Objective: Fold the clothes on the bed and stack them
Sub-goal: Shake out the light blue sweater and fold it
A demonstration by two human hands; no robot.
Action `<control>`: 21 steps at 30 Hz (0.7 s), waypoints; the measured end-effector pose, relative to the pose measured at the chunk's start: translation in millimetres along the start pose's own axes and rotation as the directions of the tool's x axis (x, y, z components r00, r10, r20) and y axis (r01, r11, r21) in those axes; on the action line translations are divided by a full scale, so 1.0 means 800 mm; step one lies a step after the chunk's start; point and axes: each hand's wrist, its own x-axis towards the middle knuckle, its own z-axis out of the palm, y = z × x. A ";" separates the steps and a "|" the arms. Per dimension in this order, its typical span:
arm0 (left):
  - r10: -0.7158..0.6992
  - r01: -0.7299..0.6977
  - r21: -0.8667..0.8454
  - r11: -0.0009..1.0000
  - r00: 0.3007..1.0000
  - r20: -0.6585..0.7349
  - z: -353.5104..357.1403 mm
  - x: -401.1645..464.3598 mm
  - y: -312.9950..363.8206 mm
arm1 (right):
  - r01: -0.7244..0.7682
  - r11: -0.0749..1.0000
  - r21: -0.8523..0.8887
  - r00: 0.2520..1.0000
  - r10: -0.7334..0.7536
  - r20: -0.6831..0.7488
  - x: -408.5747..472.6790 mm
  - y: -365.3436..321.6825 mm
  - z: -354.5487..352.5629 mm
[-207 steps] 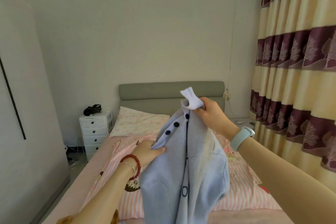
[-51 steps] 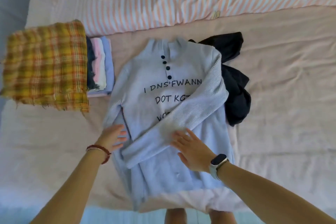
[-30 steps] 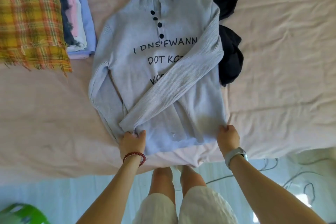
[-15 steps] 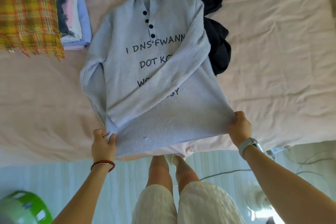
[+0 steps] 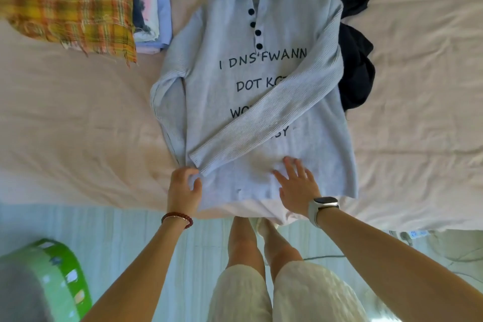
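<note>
A pale blue knit sweater [image 5: 251, 81] lies face up on the pink bed sheet [image 5: 78, 125], collar away from the person and hem at the near edge of the bed. Its front carries black lettering: "I DNS'FWANN" on the top line, then "DOT KC" and "WO", both cut off by a sleeve folded slantwise across the chest, and lower down a fragment reading "SY". Four dark buttons [image 5: 255, 28] run down the placket.

The left hand [image 5: 183, 188] has its fingers curled at the lower left corner of the sweater, by the folded sleeve's cuff, pinching the fabric there. The right hand [image 5: 296, 185] lies flat with fingers spread, pressing the cloth near the hem.

A crumpled black garment [image 5: 355, 60] pokes out from under the sweater's right side. To the upper left sits a folded stack [image 5: 151, 8] beside a yellow plaid cloth [image 5: 68, 0]. On the floor at lower left stands a green basket [image 5: 60, 277].
</note>
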 end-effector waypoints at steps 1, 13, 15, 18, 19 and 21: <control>-0.137 0.132 -0.080 0.988 0.989 -0.053 -0.008 0.012 -0.003 | -0.032 0.999 0.043 0.999 0.034 -0.034 0.003 -0.010 -0.008; -0.489 0.419 -0.470 0.777 0.871 -0.032 -0.055 0.100 -0.013 | 0.277 0.823 0.497 0.918 -0.073 -0.390 0.057 -0.105 -0.086; -0.506 0.337 -0.468 0.817 0.808 -0.301 -0.091 0.100 -0.024 | 0.223 0.695 0.683 0.947 0.011 -0.320 0.070 -0.121 -0.099; -0.337 0.212 -0.277 0.937 0.759 -0.557 -0.144 0.096 -0.034 | 0.102 0.421 0.901 0.981 0.107 -0.161 0.092 -0.152 -0.126; -0.209 0.141 -0.176 0.974 0.856 -0.473 -0.152 0.094 -0.034 | 0.066 0.321 0.945 0.988 0.110 -0.106 0.100 -0.161 -0.135; -0.025 0.033 -0.118 0.992 0.997 0.070 -0.154 0.087 -0.024 | -0.010 0.111 0.994 0.994 0.108 -0.002 0.116 -0.178 -0.150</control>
